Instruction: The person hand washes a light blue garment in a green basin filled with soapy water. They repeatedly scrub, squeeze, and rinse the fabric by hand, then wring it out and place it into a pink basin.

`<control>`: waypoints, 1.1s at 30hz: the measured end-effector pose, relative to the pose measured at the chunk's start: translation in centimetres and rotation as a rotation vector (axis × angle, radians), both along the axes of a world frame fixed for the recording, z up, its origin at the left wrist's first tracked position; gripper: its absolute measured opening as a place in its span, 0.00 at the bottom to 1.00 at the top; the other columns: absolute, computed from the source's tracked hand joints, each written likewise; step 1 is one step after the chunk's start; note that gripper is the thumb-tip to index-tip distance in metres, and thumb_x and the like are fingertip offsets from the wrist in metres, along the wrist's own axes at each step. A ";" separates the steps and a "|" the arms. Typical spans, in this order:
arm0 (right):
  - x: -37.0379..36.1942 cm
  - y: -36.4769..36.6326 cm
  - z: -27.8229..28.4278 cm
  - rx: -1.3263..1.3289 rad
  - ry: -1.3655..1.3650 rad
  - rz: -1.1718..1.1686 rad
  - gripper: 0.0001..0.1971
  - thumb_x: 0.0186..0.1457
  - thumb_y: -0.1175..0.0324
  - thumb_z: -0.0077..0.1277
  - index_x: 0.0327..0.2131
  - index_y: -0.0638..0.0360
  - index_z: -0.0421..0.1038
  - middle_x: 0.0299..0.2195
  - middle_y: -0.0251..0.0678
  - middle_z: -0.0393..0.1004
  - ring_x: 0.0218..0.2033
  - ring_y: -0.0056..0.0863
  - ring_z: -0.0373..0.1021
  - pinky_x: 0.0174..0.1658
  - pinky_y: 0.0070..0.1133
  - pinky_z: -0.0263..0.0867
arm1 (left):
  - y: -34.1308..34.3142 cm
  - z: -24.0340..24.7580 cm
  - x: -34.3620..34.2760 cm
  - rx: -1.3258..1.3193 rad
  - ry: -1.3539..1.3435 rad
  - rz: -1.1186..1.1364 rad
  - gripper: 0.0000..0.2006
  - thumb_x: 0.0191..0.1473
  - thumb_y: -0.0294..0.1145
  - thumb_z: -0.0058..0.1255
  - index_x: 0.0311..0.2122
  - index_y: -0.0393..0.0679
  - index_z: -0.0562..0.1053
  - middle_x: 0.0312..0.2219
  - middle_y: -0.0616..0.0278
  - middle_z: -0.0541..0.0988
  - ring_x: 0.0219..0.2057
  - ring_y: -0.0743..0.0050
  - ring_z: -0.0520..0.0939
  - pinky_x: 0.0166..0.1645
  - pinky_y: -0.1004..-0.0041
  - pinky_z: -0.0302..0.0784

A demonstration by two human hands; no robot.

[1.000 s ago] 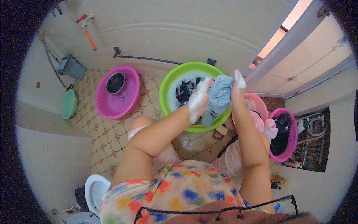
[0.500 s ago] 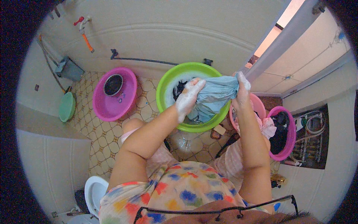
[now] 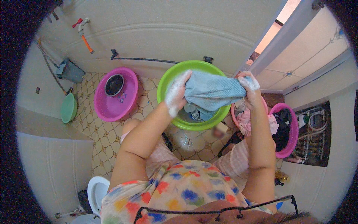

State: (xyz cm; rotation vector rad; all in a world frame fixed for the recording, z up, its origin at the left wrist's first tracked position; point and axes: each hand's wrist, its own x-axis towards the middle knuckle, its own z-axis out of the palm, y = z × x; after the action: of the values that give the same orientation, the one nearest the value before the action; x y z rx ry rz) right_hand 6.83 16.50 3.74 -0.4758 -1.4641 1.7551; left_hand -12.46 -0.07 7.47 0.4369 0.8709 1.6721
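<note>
A light blue garment [image 3: 214,91] is stretched between my two hands above a lime green basin [image 3: 162,86]. My left hand [image 3: 177,94], coated with suds, is closed on the garment's left end. Its right end is bunched in my right hand [image 3: 250,86], also soapy and closed. Part of the blue cloth hangs down into the basin, where a dark and white print shows on a lower fold. The garment hides most of the basin's inside.
A pale block [image 3: 220,128], blurred, lies before the basin. Right stand a pink basin [image 3: 265,108] with pink clothes [image 3: 246,121] and a magenta basin [image 3: 294,130] with dark clothes [image 3: 281,130]. Left are a magenta basin [image 3: 121,108], black bowl [image 3: 114,85], green basin [image 3: 69,108] and grey bin [image 3: 71,71].
The garment is drawn wider and flatter. My left hand has shifted slightly left and turned, and my right hand has moved a little right. The dark cloth seen earlier in the basin is now hidden.
</note>
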 end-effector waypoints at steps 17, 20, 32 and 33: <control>1.0 -1.7 -0.9 0.328 -0.238 0.224 0.19 0.46 0.56 0.50 0.36 0.62 0.69 0.31 0.36 0.72 0.33 0.28 0.68 0.40 0.22 0.61 | 0.3 -0.7 -1.0 -0.217 0.701 0.069 0.17 0.48 0.40 0.45 0.41 0.42 0.68 0.37 0.61 0.72 0.39 0.72 0.72 0.45 0.71 0.66; 0.2 -3.5 1.0 -0.158 0.008 0.236 0.19 0.49 0.55 0.45 0.35 0.63 0.69 0.31 0.38 0.72 0.33 0.30 0.68 0.42 0.23 0.61 | -0.3 -0.3 -0.1 -0.285 0.845 -0.142 0.18 0.46 0.40 0.48 0.41 0.43 0.69 0.36 0.62 0.72 0.39 0.72 0.71 0.46 0.73 0.64; -0.5 -2.4 0.1 -0.505 0.270 0.028 0.16 0.52 0.57 0.42 0.31 0.63 0.67 0.29 0.39 0.71 0.30 0.30 0.70 0.36 0.25 0.67 | -0.2 0.4 2.3 -0.261 0.901 -0.126 0.18 0.54 0.45 0.34 0.40 0.41 0.67 0.37 0.61 0.71 0.39 0.74 0.70 0.45 0.73 0.64; -0.9 -2.4 -0.2 -0.529 0.276 0.010 0.14 0.53 0.58 0.42 0.31 0.61 0.66 0.28 0.37 0.70 0.30 0.29 0.69 0.36 0.26 0.66 | -0.3 0.5 3.0 -0.189 0.755 -0.086 0.18 0.55 0.44 0.33 0.41 0.41 0.67 0.37 0.61 0.71 0.39 0.73 0.70 0.47 0.73 0.63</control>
State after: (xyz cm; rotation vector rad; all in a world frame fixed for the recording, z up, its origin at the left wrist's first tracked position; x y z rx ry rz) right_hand 5.93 14.10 3.58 -0.4669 -0.8062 2.1200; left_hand -9.45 -0.37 8.02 0.9887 1.5160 1.3229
